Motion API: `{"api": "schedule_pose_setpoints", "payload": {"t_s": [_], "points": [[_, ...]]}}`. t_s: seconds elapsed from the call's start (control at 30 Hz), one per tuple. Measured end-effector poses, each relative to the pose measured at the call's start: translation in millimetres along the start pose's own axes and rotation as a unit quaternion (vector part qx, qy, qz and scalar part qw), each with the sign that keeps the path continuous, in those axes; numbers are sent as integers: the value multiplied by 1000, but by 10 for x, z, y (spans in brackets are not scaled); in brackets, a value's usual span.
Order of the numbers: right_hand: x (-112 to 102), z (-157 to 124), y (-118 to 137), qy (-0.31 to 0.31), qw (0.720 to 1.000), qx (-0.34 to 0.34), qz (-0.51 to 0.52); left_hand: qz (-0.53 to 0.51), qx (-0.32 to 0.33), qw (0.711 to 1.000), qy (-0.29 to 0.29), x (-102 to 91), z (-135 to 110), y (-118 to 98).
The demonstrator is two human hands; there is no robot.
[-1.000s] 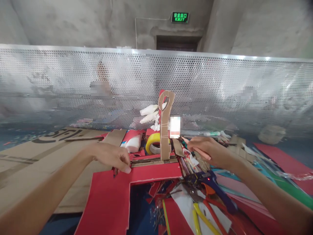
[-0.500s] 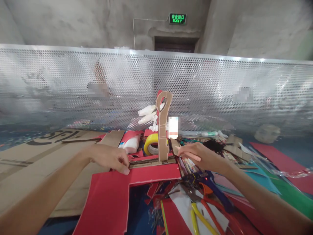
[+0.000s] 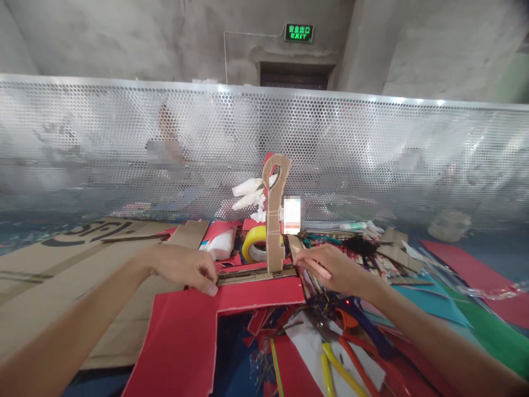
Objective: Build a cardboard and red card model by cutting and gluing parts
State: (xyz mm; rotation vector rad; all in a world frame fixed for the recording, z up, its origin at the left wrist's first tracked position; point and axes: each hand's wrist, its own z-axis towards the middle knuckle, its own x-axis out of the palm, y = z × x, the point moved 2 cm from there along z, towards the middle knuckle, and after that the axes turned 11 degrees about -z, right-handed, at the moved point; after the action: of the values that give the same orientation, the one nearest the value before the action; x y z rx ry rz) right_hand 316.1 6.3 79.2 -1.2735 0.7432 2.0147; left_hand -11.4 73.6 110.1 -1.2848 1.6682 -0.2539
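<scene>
My left hand (image 3: 185,267) is closed on the left end of a red cardboard piece (image 3: 256,292), thumb on its upper edge and the other fingers partly hidden. Along that edge runs a bare brown cardboard ridge. From it rises an upright brown cardboard strip (image 3: 274,231) with a looped top, red on its far side. My right hand (image 3: 330,264) is closed by the right end of the ridge, fingertips pressed together in front of a small brown cardboard strip (image 3: 294,242). Whether the fingers grip that strip or the ridge's end, I cannot tell.
Behind the upright stands a yellow tape roll (image 3: 254,245). A blue glue gun (image 3: 363,320) and yellow-handled pliers (image 3: 330,358) lie at front right. Large brown cardboard (image 3: 82,286) covers the left. A perforated metal screen (image 3: 206,143) runs across the back.
My right hand has moved slightly left, closer to the end of the cardboard ridge. My left hand and the upright strip stay in place.
</scene>
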Motion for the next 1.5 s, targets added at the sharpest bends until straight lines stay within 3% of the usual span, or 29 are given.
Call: {"api": "schedule_pose_setpoints", "payload": {"t_s": [0.43, 0.7, 0.87, 0.97, 1.07, 1.17, 1.23, 1.37, 1.5], "points": [[-22, 21, 45, 23, 1000, -3, 0, -2, 11, 1000, -6, 4, 4, -28], [69, -10, 20, 33, 991, 68, -114, -5, 5, 1000, 3, -1, 7, -7], [-38, -48, -188, 69, 981, 109, -142, -13, 7, 1000, -5, 3, 7, -29], [-120, -67, -313, 64, 985, 123, -103, -10, 6, 1000, -2, 11, 8, -38], [-145, -63, -357, 17, 990, 132, 36, -15, 12, 1000, -7, 11, 6, -34], [-107, -41, -330, 5, 967, 148, 209, -23, 12, 1000, -3, 8, 6, -17], [-81, -22, -293, 14, 950, 157, 271, -25, 11, 1000, 1, 5, 8, -6], [-94, 4, -240, 16, 937, 189, 294, -25, 10, 1000, -2, 0, 10, 1], [-169, 4, -217, 2, 949, 193, 249, -21, 11, 1000, -4, 1, 6, -13]]}}
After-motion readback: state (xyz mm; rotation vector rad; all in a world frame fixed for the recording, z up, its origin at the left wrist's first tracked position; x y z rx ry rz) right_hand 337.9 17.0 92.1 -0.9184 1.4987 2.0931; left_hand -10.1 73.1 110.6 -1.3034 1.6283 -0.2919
